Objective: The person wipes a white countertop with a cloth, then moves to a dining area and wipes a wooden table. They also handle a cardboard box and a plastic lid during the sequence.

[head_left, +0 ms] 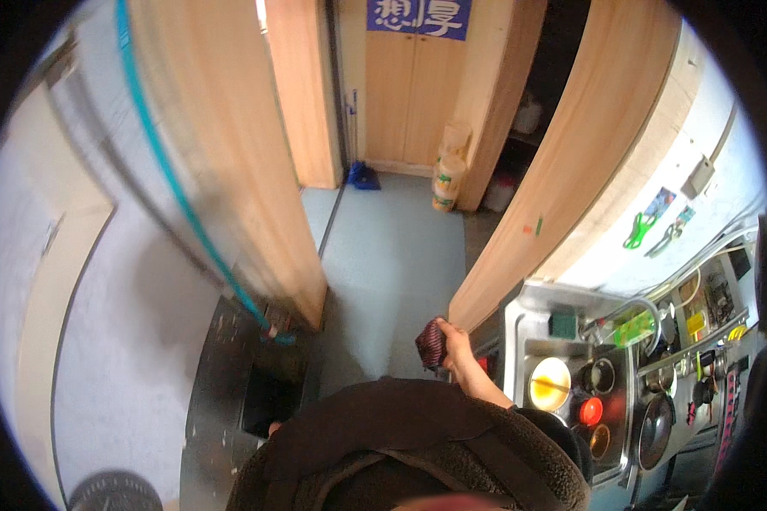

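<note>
My right hand (455, 345) is closed around a bunched dark red and black striped cloth (431, 345). It hangs in front of me, near the lower end of a wooden door frame (550, 191) and left of the stainless steel sink (514, 358). Of my left hand (275, 428), only a small bit of finger shows at the edge of my dark fleece jacket (383, 415). The rest of it is hidden, so what it holds cannot be told. Beside it is a dark, open-topped container or recess (271, 396).
Bowls, including a pale bowl (550, 383) and a red cup (591, 411), sit in the sink. A teal hose (166, 160) runs down the left wall. Beyond the doorway, a blue broom (362, 175) and stacked tubs (449, 182) stand on the grey floor (390, 255).
</note>
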The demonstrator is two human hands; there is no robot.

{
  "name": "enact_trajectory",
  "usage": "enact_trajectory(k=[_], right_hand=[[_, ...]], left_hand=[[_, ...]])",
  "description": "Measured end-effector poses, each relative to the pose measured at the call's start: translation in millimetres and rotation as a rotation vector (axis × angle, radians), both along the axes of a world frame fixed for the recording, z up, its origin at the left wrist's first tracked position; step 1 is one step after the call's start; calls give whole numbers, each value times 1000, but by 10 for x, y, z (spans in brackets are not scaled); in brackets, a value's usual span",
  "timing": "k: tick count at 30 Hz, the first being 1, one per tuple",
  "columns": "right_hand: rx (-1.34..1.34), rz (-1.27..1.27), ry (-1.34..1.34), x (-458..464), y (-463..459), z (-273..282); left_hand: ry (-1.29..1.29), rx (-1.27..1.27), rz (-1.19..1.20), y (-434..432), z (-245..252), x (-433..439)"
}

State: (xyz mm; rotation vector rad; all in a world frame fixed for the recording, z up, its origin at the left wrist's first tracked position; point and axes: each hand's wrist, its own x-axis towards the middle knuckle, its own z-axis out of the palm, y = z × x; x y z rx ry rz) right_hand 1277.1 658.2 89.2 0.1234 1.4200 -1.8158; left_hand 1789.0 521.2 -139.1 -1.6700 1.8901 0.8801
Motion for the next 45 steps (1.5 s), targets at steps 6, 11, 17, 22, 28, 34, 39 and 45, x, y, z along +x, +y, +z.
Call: enact_trajectory(k=[6,11,17,22,28,34,39,45], right_hand=[[-152,223,38,-1035,-1141,412],[-196,355,-6,-1652,-2232,535],[-139,421,151,-2343,-3855,688],[-193,371,22,-2716,-4984,1031],[-291,402,46,-3321,-6366,1005],[-90,550,-96,-3883,-7868,569],[-219,761,-118,-4253,-9244,602],[-230,1047,51,-4555,-10352,1010]], left_hand=[[-34,25,67,-967,115,-797],[-17,15,115,-1859,29,-1555],[60,18,220,-2827,-314,-2322],[108,46,309,-3727,-209,-2879],[182,38,395,-4811,133,-3589],[182,23,593,-5571,181,-4075],[113,38,843,-5691,218,-4467],[102,46,1093,-5708,375,-5072]])
